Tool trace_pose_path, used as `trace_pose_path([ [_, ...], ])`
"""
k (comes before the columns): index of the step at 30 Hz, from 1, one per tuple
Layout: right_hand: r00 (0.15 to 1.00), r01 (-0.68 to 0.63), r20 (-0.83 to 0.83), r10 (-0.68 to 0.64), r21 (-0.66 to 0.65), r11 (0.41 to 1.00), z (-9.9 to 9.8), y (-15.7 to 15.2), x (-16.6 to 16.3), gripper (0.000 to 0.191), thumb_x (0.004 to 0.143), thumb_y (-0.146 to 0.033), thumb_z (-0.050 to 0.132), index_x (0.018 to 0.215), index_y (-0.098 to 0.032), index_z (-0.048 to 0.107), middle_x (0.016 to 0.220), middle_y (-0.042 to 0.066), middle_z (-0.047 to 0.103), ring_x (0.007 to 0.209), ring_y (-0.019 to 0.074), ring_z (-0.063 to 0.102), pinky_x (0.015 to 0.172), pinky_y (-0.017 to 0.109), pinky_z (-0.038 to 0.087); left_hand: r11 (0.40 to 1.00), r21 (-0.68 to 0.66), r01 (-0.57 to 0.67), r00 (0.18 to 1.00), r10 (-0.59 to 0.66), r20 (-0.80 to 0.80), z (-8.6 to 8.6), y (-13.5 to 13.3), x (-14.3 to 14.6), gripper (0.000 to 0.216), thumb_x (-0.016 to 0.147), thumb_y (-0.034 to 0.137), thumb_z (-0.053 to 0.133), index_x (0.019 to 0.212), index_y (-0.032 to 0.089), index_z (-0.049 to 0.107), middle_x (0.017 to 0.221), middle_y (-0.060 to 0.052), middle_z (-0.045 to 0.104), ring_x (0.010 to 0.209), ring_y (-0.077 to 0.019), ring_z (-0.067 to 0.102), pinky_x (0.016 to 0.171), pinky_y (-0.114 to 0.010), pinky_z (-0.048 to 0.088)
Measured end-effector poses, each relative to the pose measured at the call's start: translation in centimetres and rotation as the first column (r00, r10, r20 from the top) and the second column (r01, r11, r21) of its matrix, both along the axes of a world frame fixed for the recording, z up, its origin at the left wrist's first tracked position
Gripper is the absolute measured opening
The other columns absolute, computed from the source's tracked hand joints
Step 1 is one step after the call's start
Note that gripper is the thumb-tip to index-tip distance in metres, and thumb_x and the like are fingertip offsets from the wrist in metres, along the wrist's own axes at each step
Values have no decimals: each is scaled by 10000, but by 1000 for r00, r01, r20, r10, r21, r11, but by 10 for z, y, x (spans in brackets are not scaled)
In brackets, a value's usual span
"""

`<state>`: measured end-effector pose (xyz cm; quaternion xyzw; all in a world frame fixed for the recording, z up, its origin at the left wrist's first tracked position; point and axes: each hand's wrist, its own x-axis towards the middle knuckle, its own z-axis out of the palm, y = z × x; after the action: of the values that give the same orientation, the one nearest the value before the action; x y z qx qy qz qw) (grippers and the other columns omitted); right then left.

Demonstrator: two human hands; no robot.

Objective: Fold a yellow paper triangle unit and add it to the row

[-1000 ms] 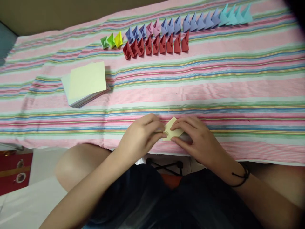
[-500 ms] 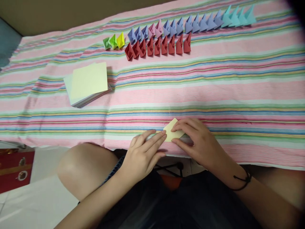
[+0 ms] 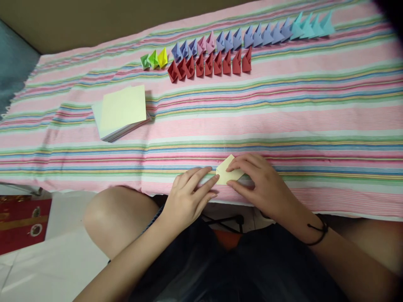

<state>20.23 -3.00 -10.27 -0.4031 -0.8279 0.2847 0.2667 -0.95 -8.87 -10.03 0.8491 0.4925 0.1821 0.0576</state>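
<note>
A small piece of pale yellow paper, folded to a pointed shape, lies on the striped cloth near its front edge. My right hand holds its right part between thumb and fingers, hiding that side. From the left, my left hand reaches in with fingers outstretched and apart; one fingertip touches the paper's left edge, and the rest lie on or over the cloth beside it.
A stack of paper sheets, pale yellow on top, sits at the left. Farther back stand folded paper pieces in rows: several red ones, purple ones, turquoise ones, and green and yellow ones. The striped cloth hangs over the front edge.
Some fingers of my left hand have lifted off the paper and spread apart, leaving one fingertip at its edge. My right hand keeps its hold. The view has shifted slightly.
</note>
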Motion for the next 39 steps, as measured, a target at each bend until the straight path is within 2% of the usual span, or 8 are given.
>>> trace_pose_path([
  [4, 1000, 23, -12, -22, 13, 1000, -3, 0, -1, 100, 842, -215, 613, 929, -222, 565, 965, 52, 608, 969, 235, 547, 847, 400, 429, 998, 27, 53, 997, -51, -57, 3, 4, -3, 359, 909, 286, 539, 1253, 190, 575, 1257, -126, 600, 1102, -259, 530, 873, -399, 456],
  [8, 999, 43, 6, -44, 42, 998, -6, 0, -3, 109, 828, -210, 625, 911, -222, 555, 947, 51, 599, 934, 238, 541, 821, 403, 424, 997, -1, 77, 995, -77, -57, 5, 6, -5, 358, 919, 278, 520, 1265, 199, 568, 1265, -120, 594, 1113, -253, 522, 877, -394, 451],
  [17, 999, 37, 9, -38, 51, 998, -5, 0, -3, 122, 824, -197, 615, 923, -227, 550, 944, 51, 594, 941, 244, 537, 815, 402, 422, 987, -159, -19, 993, 37, 114, 4, 10, -2, 332, 939, 276, 474, 1240, 219, 602, 1239, -110, 584, 1106, -238, 500, 918, -404, 422],
  [26, 999, 41, 2, -41, 59, 997, -7, 0, -4, 129, 815, -192, 623, 915, -224, 549, 954, 58, 596, 950, 250, 540, 831, 413, 425, 984, -171, -58, 992, 76, 105, 3, 10, 1, 349, 946, 289, 460, 1259, 202, 588, 1252, -115, 570, 1115, -239, 491, 928, -405, 409],
  [30, 999, 39, 1, -39, 65, 997, -8, 1, -4, 121, 813, -190, 615, 907, -229, 551, 946, 54, 595, 943, 253, 544, 826, 416, 427, 987, -127, -100, 979, 121, 164, 1, 13, -3, 400, 942, 273, 468, 1333, 198, 509, 1269, -124, 548, 1096, -227, 512, 932, -406, 428],
  [33, 999, 37, 3, -37, 68, 997, -9, 1, -4, 119, 811, -194, 616, 902, -229, 548, 944, 56, 595, 937, 256, 546, 817, 415, 427, 997, -65, -42, 981, 54, 186, 0, 13, -7, 371, 932, 235, 481, 1296, 216, 545, 1198, -111, 589, 1085, -226, 525, 920, -405, 444],
  [36, 999, 33, 2, -34, 74, 997, -9, 1, -4, 118, 816, -199, 613, 906, -231, 544, 940, 58, 596, 928, 257, 548, 812, 418, 425, 1000, 1, 22, 994, -21, 106, 1, 10, -7, 321, 916, 229, 504, 1221, 214, 606, 1175, -115, 614, 1091, -245, 527, 896, -411, 453],
  [39, 1000, 28, 4, -28, 80, 996, -9, 1, -4, 116, 821, -200, 610, 910, -227, 541, 939, 59, 598, 930, 252, 546, 820, 414, 423, 999, 39, 12, 1000, -12, -3, 2, 9, -4, 316, 916, 253, 510, 1210, 199, 612, 1192, -126, 617, 1082, -258, 532, 865, -406, 457],
])
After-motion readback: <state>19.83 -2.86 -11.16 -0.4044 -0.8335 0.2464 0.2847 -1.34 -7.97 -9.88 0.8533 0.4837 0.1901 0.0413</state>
